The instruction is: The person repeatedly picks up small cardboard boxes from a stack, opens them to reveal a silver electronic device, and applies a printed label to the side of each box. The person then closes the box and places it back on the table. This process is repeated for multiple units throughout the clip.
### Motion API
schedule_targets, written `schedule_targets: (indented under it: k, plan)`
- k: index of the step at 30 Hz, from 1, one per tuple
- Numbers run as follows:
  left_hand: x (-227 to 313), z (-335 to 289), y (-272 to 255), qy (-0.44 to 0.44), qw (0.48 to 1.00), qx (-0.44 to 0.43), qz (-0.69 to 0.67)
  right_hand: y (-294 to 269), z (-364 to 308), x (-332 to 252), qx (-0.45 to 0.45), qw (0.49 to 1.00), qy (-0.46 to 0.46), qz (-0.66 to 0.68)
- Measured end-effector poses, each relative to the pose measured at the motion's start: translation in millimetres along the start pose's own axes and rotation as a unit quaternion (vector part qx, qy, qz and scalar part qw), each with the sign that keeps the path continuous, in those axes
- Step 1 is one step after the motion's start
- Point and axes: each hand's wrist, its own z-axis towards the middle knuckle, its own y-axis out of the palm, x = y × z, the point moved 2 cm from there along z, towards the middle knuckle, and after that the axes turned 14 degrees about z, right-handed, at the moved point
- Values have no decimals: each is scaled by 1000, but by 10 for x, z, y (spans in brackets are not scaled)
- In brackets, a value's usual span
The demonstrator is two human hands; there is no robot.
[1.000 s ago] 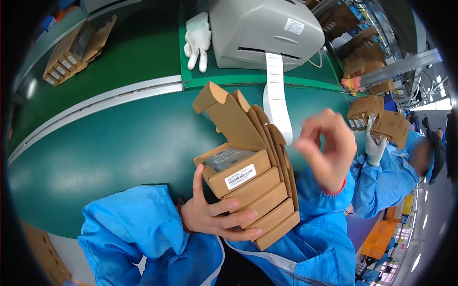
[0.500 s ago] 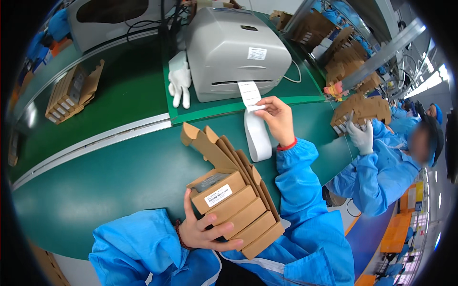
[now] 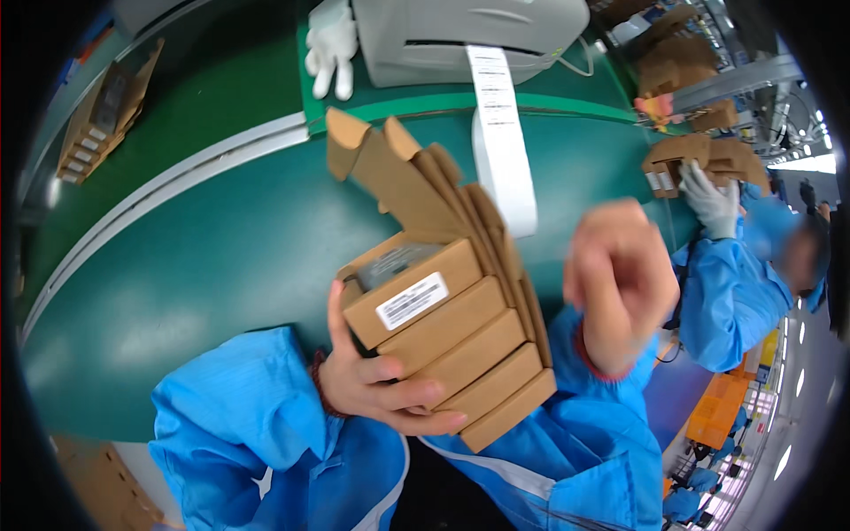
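My left hand (image 3: 376, 389) is wrapped round a stack of small brown cardboard boxes (image 3: 482, 354), held tilted in front of me. Their lids stand up at the back. The nearest-top box carries a white printed label (image 3: 413, 301) on its front, and a grey item (image 3: 394, 264) shows inside it. To the right of the stack, my right hand (image 3: 620, 279) is raised and blurred, its fingers curled together; whatever they pinch, if anything, is hidden. A long white label strip (image 3: 505, 133) hangs from the grey label printer (image 3: 460, 26) onto the green table, apart from both hands.
A white glove (image 3: 332, 49) lies left of the printer. More open boxes (image 3: 93, 133) stand on the green surface at far left, beyond a metal rail (image 3: 177, 186). At right, a co-worker's gloved hand (image 3: 711, 199) holds similar cardboard boxes (image 3: 677, 164).
My right hand has let go of the label strip and moved down and right, toward me. The view has tipped downward. My left hand still holds the boxes.
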Motion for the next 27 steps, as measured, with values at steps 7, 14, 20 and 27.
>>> schedule_targets:
  k: [7, 14, 20, 27]
  plan:
    - [-1, 36, 11, -19, 1000, 18, 1, 405, -2, -277, -119, 988, 81, 49]
    - [-2, 116, 54, -17, 999, 22, 27, 382, 100, -265, -165, 983, 77, -3]
    - [-6, 95, 89, -23, 998, 39, 51, 418, 92, -252, -182, 981, 56, -46]
    - [-29, 97, 125, -20, 999, 31, 37, 396, 109, -249, -211, 970, 42, -111]
